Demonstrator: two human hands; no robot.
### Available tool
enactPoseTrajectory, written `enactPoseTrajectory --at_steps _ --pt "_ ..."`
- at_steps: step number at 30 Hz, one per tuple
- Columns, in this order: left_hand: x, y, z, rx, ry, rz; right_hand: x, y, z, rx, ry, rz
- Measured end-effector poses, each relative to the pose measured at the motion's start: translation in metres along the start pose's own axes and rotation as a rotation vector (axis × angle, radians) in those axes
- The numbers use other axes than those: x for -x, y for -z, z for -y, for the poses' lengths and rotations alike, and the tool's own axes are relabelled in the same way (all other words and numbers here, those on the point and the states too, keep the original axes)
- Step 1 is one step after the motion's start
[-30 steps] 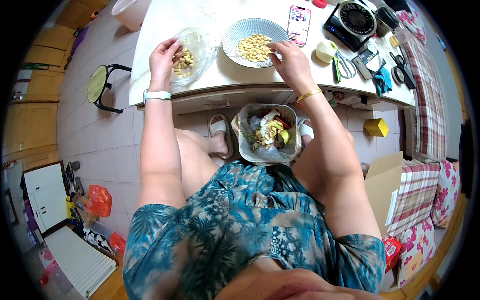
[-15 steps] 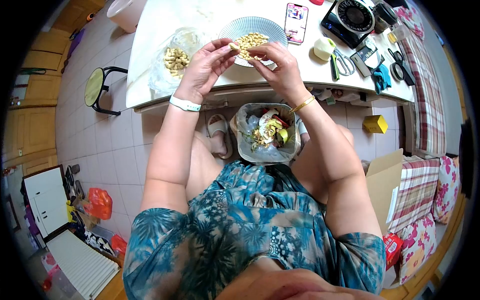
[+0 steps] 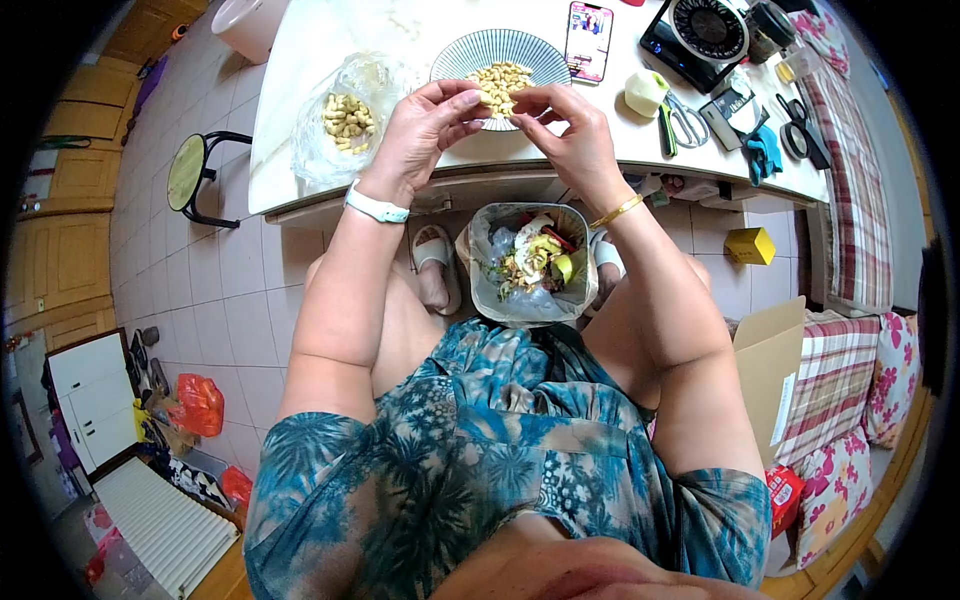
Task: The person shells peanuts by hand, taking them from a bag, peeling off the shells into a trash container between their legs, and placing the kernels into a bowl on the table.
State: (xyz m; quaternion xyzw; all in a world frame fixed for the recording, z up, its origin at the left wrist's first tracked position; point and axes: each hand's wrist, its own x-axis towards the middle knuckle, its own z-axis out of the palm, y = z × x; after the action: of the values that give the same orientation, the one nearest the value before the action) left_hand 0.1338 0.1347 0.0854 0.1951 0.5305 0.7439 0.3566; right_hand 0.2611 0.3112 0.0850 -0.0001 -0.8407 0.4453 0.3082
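Note:
Over the near rim of a striped plate (image 3: 452, 62), my left hand (image 3: 425, 130) pinches a peanut, mostly hidden by the fingertips. My right hand (image 3: 572, 125) is close beside it with thumb and fingers drawn together; whatever they hold is too small to make out. Pale peanuts (image 3: 500, 75) are heaped in the middle of the plate. Left of my left hand lies an open clear plastic bag (image 3: 312, 142), with more peanuts (image 3: 348, 120) inside. Below the table edge, between my feet, stands a lined waste bin (image 3: 482, 290) holding peelings and scraps.
A phone (image 3: 589, 42) with its screen lit lies right of the plate. Further right are a partly peeled fruit (image 3: 645, 92), a green-handled peeler (image 3: 667, 130), scissors (image 3: 690, 125), a black fan (image 3: 708, 30) and a teal cloth (image 3: 765, 155). A stool (image 3: 188, 175) stands left of the table.
My left hand has shifted slightly right, and its fingers now cover more of the peanut. The fingers of my right hand have drawn closer together. The whole view has shifted slightly.

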Motion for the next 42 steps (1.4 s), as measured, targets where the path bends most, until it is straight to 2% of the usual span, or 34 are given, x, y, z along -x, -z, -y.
enactPoseTrajectory --at_steps 8,12,19,21,29,34,42 --pt "0.001 -0.011 0.014 0.169 0.138 0.104 -0.001 -0.001 0.012 -0.09 0.042 -0.058" --pt "-0.001 -0.018 0.018 0.111 0.143 0.112 -0.003 0.003 0.013 -0.058 0.014 -0.076" --pt "0.0 -0.038 0.013 0.211 0.118 0.138 -0.004 0.01 0.003 -0.001 -0.017 -0.103" --pt "-0.003 -0.042 0.016 0.013 0.085 0.094 -0.004 0.014 0.001 0.256 0.156 -0.09" --pt "-0.011 -0.047 0.029 0.022 0.034 0.117 -0.002 0.019 -0.002 0.241 0.136 -0.052" --pt "-0.009 -0.053 0.029 -0.009 0.014 0.06 -0.004 0.023 0.0 0.268 0.218 -0.033" --pt "-0.012 -0.055 0.027 0.016 -0.031 0.055 -0.005 0.028 -0.008 0.286 0.201 -0.071"
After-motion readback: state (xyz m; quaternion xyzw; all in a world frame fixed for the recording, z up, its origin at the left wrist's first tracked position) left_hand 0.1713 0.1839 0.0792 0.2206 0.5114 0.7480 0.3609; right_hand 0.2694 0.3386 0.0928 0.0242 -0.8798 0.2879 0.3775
